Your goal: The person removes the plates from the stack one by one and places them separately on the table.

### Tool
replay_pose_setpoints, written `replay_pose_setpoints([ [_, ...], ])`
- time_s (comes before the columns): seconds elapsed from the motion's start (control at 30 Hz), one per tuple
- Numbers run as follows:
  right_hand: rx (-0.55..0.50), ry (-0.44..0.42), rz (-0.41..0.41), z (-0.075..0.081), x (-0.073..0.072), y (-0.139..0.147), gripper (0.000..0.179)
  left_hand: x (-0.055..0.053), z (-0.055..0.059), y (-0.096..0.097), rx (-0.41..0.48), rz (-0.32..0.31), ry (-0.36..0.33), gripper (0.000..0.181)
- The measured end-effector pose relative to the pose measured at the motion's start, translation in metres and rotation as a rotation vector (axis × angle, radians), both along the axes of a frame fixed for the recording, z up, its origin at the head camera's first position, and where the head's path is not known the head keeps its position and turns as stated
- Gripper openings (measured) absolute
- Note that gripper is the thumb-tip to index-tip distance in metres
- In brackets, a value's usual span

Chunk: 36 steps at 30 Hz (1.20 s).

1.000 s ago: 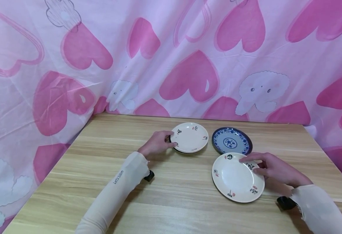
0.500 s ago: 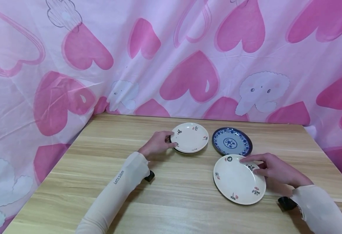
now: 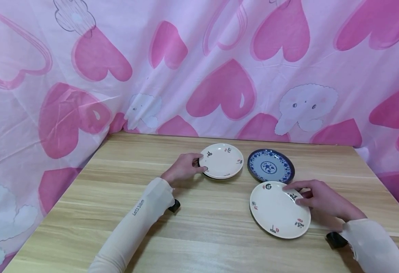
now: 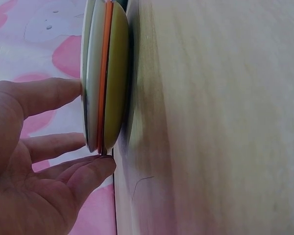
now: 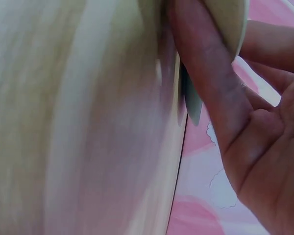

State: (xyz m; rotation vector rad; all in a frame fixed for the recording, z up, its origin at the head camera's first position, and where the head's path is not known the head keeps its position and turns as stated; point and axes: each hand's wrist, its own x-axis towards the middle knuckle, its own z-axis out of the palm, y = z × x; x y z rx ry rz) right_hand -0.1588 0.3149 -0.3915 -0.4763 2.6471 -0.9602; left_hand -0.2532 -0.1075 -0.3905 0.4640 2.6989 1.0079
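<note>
With the left hand pinching the plate stack to its right, the right hand, pinching the white plate to its left, should ideally hold it level and clear of the blue plate beyond.

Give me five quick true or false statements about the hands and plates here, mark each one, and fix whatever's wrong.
1. The left hand touches the stack of plates. True.
2. The blue-patterned plate lies on the table. True.
3. The right hand holds the blue-patterned plate. False: it holds a white plate with small dark and red marks.
4. The stack of plates stands to the right of the blue-patterned plate. False: it stands to the left.
5. An orange band shows at the stack's side in the left wrist view. True.
</note>
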Motion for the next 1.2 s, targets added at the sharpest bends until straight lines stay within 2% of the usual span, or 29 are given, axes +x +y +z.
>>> replay_pose_setpoints([
  [0.3,0.078,0.072,-0.01,-0.0015,0.0016,-0.0003,0.042,0.0007,0.0008,-0.0003,0.002,-0.001,0.005,0.064],
  [0.47,0.084,0.056,-0.02,-0.0022,0.0026,0.0007,0.043,-0.0006,0.0011,-0.0001,0.007,-0.004,-0.005,0.065],
  [0.8,0.075,0.022,-0.037,-0.002,0.0053,0.0013,0.04,0.0011,0.0,-0.0007,0.014,-0.015,0.031,0.061],
  [1.03,0.059,0.061,0.009,-0.0035,0.0055,0.0033,0.041,0.0008,-0.0004,-0.0002,0.027,-0.009,0.014,0.061],
  [1.2,0.062,0.038,0.016,-0.0039,0.0044,0.004,0.042,0.0002,-0.0004,-0.0005,0.023,-0.011,0.015,0.061],
])
